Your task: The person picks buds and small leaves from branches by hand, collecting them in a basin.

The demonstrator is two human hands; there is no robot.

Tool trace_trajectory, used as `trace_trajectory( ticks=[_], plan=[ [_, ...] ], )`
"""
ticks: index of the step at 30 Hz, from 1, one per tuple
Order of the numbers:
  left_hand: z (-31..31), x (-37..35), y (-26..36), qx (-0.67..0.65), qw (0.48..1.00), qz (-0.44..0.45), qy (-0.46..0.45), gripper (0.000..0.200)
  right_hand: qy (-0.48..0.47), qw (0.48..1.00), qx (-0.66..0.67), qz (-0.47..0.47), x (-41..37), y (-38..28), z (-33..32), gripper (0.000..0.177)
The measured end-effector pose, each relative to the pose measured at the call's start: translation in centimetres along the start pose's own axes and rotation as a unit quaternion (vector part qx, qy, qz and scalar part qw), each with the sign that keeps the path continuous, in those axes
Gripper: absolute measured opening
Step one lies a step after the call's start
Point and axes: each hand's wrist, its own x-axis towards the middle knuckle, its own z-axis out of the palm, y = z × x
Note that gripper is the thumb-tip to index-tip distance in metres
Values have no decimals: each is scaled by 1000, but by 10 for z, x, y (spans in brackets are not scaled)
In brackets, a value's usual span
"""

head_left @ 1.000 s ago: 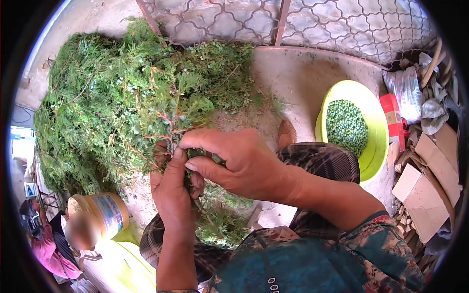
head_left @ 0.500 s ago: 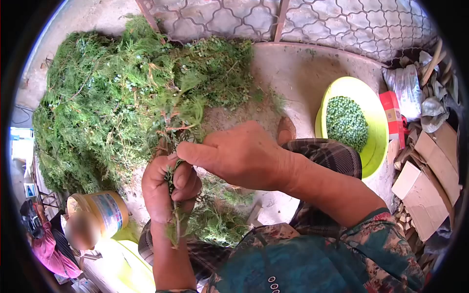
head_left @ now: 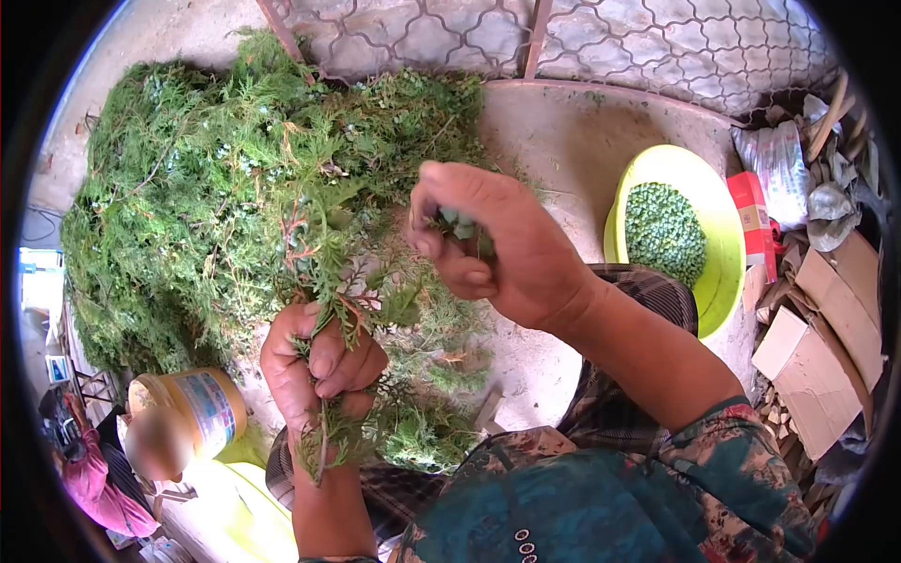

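one sprig [head_left: 351, 310] runs through the left hand [head_left: 328, 361], top pointing forward

My head camera looks forward and down (corners dark), my left hand [head_left: 345, 368] and right hand [head_left: 514, 239] close, around mid-frame.

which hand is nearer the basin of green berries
Right. In view, the right hand is left of the berry basin; the left hand is farther left and lower, holding a conifer sprig.
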Motion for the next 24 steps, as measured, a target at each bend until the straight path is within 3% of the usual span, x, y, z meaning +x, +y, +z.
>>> trace_trajectory(
  ticks=[1,2,3,4,5,7,10,14,16,20,21,22,24],
  plan=[
    [-2,1,0,-7,998,-2,-54,33,21,994,-103,6,-1,0,2,29],
    [0,-1,1,-8,999,-2,-54,33,42,978,-204,13,-4,1,4,32],
    [7,-2,2,-13,1000,-4,4,27,55,967,-248,21,-4,3,10,33],
    [12,-2,2,-18,998,-7,61,25,55,967,-248,21,-2,7,9,33],
    [8,-2,2,-18,998,-7,61,25,28,962,-270,34,0,13,5,34],
    [-2,-1,1,-60,998,-9,-3,27,-2,959,-269,87,-2,15,5,35],
    [-3,-3,1,-21,1000,-1,-7,24,-41,966,-206,148,-2,15,10,33],
    [4,-3,-1,45,997,30,62,22,-6,956,-289,59,1,23,9,27],
    [9,-2,-5,79,987,54,131,20,16,961,-268,71,3,24,5,20],
    [2,1,-2,44,987,87,127,20,28,983,-139,120,1,15,6,15],
    [-4,0,4,-35,993,90,74,18,35,994,-57,85,4,14,-2,13],
    [-10,0,8,-34,993,89,76,18,43,997,27,50,5,11,-7,11],
    [-18,1,13,-131,987,90,6,24,50,997,43,36,2,3,-4,11]
  ],
)
